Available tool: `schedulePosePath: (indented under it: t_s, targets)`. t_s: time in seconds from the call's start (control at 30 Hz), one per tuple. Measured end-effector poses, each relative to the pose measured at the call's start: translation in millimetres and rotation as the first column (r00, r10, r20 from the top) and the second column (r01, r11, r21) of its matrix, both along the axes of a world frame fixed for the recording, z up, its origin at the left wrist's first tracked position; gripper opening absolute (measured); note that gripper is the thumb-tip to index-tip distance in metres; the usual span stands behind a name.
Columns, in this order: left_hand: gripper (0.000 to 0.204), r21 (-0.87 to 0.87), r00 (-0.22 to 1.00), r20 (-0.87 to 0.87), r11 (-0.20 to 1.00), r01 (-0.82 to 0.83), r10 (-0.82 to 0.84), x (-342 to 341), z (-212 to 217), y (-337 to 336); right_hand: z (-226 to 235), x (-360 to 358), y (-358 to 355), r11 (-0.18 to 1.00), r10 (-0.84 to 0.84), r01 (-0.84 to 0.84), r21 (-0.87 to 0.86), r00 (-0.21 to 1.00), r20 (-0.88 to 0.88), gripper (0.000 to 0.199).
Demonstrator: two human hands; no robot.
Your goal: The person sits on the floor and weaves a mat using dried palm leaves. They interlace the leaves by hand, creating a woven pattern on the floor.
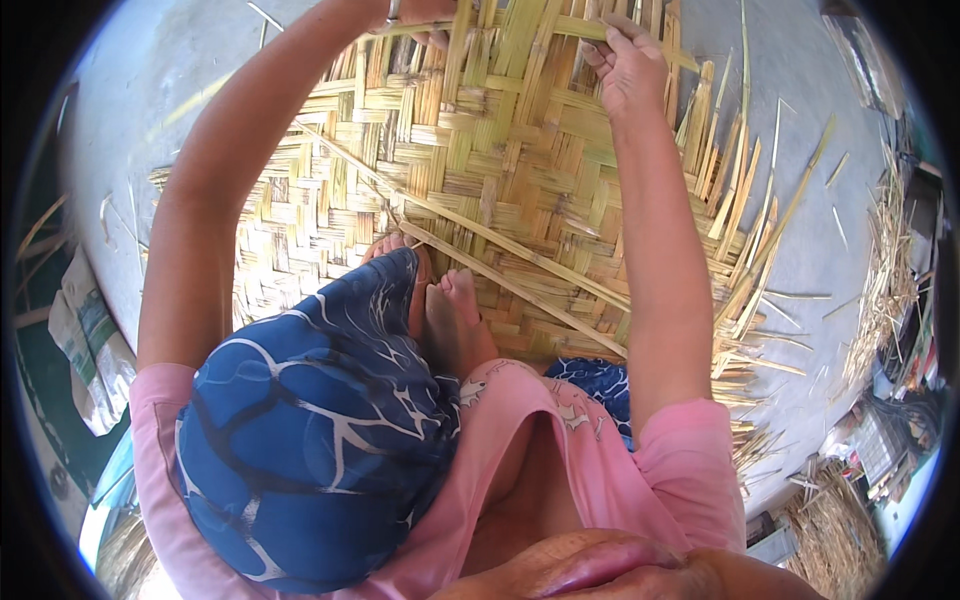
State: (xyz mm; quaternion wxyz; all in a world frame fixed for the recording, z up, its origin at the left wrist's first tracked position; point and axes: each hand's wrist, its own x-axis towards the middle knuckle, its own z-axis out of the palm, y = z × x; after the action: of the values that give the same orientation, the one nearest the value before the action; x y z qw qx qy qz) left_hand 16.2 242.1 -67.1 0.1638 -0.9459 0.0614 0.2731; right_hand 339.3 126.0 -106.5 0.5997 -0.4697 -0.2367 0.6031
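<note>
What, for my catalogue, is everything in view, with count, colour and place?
Held strip: one, greenish, top
Mat: one, yellow-green, below the hands
Long strips: two, yellow, across mat
Scraps: several, tan, floor, right
Floor: one, grey, around mat
Sack: one, whitish, left rim
Straw heaps: at least two, tan, right rim
Clutter: uncountable, mixed colours, right rim
Shirt: one, pink, lower centre
Patterned cloth: count unclear, blue-white, left knee
Band: one, silvery, left wrist
Arms: two, bare, either side
Feet: two, centre
Left hand: one, top edge, cut off
Right hand: one, top, gripping held strip
</note>
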Motion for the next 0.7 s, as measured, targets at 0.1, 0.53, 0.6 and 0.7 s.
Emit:
schedulePosePath:
  t_s: [0.1, 0.53, 0.6, 0.7]
  targets:
    - [0.032, -0.791, 0.111, -0.447, -0.334, -0.514, 0.888, -9, 25, -24, 32, -13, -48, 0.981, -0.150, 0.160, -0.112, 0.985, 0.090, 0.015]
    - [0.031, -0.200, 0.371, 0.145, 0.395, -0.897, 0.917, 50, 61, -103, 25, -19, -104, 0.978, -0.118, 0.146, -0.150, 0.976, 0.185, 0.017]
    - [0.032, -0.440, 0.371, 0.275, 0.459, -0.771, 0.887, 78, 58, -114, 22, -9, -105, 0.983, -0.110, 0.121, -0.136, 0.990, 0.090, 0.017]
    - [0.039, -0.680, 0.360, 0.350, 0.499, -0.538, 0.865, 118, 19, -120, 11, 4, -106, 0.995, -0.055, 0.051, -0.091, 0.998, -0.035, 0.017]
